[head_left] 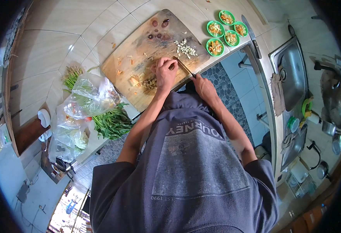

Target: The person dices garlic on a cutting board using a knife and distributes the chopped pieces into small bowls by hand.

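Note:
My right hand (pixel 205 88) is closed around the handle of a kitchen knife (pixel 184 66), its blade angled toward my left hand over the board's near right edge. My left hand (pixel 165 73) has its fingers curled and pinched together above the wooden cutting board (pixel 133 50); whatever they hold is too small to name. Beside the left wrist lies a heap of brownish chopped bits (pixel 150 84), with pale yellow chunks (pixel 134 80) left of it. Small white chopped pieces (pixel 185 48) are scattered beyond the knife tip.
Several green bowls (pixel 216 29) of shredded vegetables stand at the right, near a second knife (pixel 252 37). Left of the board are leafy greens (pixel 113 121), a clear plastic bag (pixel 89 97) and green stalks (pixel 72 76). A metal sink (pixel 294 77) is far right.

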### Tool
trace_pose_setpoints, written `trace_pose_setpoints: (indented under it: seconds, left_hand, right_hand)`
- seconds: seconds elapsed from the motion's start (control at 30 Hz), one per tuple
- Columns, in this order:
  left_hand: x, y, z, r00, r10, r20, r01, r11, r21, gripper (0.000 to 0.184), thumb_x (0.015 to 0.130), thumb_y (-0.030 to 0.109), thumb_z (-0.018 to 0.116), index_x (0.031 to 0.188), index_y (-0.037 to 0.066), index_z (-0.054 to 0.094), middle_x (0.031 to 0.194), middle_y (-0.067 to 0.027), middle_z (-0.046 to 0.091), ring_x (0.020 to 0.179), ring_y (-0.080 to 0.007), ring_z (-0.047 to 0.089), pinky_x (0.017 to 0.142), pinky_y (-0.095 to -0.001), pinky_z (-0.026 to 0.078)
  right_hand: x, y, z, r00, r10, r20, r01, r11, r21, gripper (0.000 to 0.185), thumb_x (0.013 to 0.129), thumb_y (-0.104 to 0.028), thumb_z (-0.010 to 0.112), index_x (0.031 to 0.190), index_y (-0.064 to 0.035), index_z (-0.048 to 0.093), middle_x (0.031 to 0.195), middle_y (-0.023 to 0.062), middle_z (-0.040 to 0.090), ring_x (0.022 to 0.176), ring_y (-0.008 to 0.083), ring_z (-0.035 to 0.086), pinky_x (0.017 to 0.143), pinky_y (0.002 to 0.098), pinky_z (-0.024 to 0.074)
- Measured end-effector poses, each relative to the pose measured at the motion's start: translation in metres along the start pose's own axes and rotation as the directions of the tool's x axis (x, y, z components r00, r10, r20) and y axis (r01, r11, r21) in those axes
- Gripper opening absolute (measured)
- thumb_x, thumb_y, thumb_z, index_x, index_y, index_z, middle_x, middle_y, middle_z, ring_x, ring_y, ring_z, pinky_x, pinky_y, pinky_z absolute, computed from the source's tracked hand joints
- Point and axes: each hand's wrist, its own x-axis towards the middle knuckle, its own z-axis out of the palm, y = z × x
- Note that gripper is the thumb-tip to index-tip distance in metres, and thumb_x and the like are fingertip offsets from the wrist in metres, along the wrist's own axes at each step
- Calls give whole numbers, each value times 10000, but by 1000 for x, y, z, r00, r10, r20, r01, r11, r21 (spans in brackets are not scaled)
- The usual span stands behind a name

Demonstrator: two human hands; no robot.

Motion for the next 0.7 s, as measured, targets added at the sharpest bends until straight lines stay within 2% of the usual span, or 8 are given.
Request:
trace_pose_setpoints:
  seconds: [0.07,0.17,0.3,0.4,0.53,0.57,0.63,0.7]
  left_hand:
    - [4,11,-7,998,62,-18,-60,993,103,105,748,155,766,827,102,722,896,-36,612,856,-221,609,780,-365,433]
    - [3,-5,2,997,-68,28,70,994,-86,120,757,186,766,844,116,721,908,-32,618,866,-226,612,802,-370,413]
    - [20,19,-16,1000,-11,13,11,1000,11,95,787,185,736,855,149,679,956,-10,603,970,-225,582,866,-402,360]
    - [39,21,-8,994,89,58,-81,988,-129,98,801,158,717,889,153,674,971,-17,616,975,-222,587,855,-408,364]
    - [71,16,3,943,139,302,-67,969,-237,197,797,97,678,986,150,662,968,-38,627,965,-247,593,835,-420,404]
    - [75,15,3,944,160,290,-133,985,-113,216,789,80,672,996,141,679,977,-51,624,971,-261,587,834,-426,415]
    - [82,12,3,939,188,289,-160,980,-118,211,788,99,686,993,147,694,991,-44,620,997,-261,575,857,-438,409]
    - [86,9,3,930,194,311,-179,981,-78,210,782,129,707,990,157,708,1015,-31,611,1028,-257,557,883,-450,400]
  right_hand:
    - [-5,8,-2,1000,1,-9,-2,998,-58,314,975,-342,485,952,-29,485,681,249,630,645,454,622,556,534,497]
    - [-16,22,-7,997,36,-69,-44,992,-121,305,968,-347,496,958,-42,485,712,224,642,642,428,634,544,512,506]
    - [-2,31,-7,982,53,-180,-77,989,-127,296,955,-340,512,940,-43,514,850,172,669,669,382,654,542,468,528]
    - [7,22,-21,984,8,-181,-26,995,-97,307,948,-339,521,933,-34,548,863,172,669,690,381,656,562,474,530]
    - [2,22,-34,986,26,-164,-34,998,-50,292,918,-332,560,1001,-53,595,926,152,666,761,364,660,636,463,537]
    - [-1,24,-37,983,4,-184,-11,999,-34,287,909,-322,574,1016,-59,607,927,145,666,771,361,658,644,456,536]
    - [-8,31,-42,974,-35,-224,37,999,2,283,889,-304,602,1045,-69,631,929,131,664,791,355,655,660,443,535]
    - [-12,35,-47,971,7,-241,0,1000,26,279,871,-284,628,1056,-76,648,922,123,663,804,348,651,676,433,532]
